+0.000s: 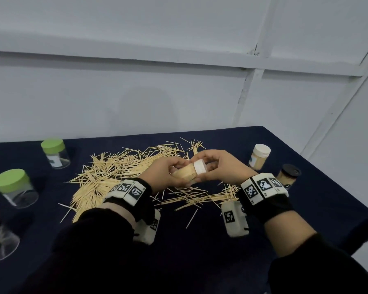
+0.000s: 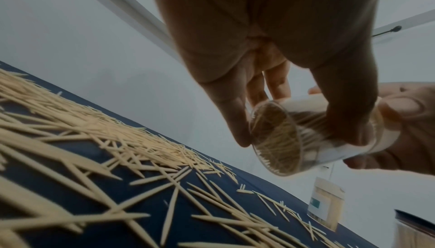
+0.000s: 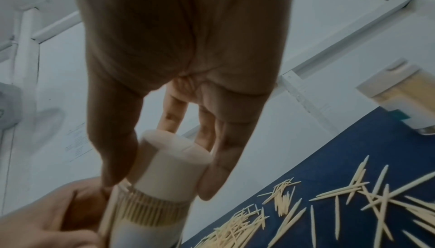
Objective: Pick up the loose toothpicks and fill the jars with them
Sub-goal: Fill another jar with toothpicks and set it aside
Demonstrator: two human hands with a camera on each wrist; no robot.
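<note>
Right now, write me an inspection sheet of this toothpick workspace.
Surface: dark blue cloth-covered table.
Job's things: loose wooden toothpicks piled mid-table; toothpick-packed clear jar with white lid held above them.
Clutter: two green-lidded clear jars left; white-lidded filled jar and black-lidded jar right.
Grippers: left hand grips the jar body; right hand holds its lid.
Cables: nothing seen.
Surroundings: white panelled wall.
</note>
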